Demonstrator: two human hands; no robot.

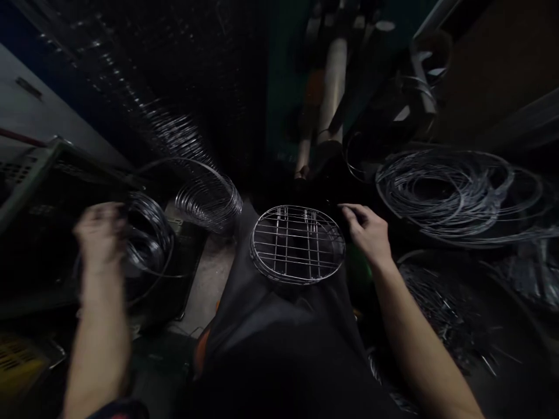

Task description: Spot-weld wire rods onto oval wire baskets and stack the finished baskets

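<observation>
The crate (39, 173) stood at the left of the frame; looped wire (471, 198) lay at the right. On the lap (271, 317), centre, sat the round rack (297, 244), held by neither hand. The step seemed a reach towards the rings (162, 233) at left: the left hand (99, 230) was beside them, its grip too blurred to tell. The right hand's (369, 230) fingertips were close together near the rack; whether they pinched anything, I couldn't tell. The next move seemingly called for a sure hold.
</observation>
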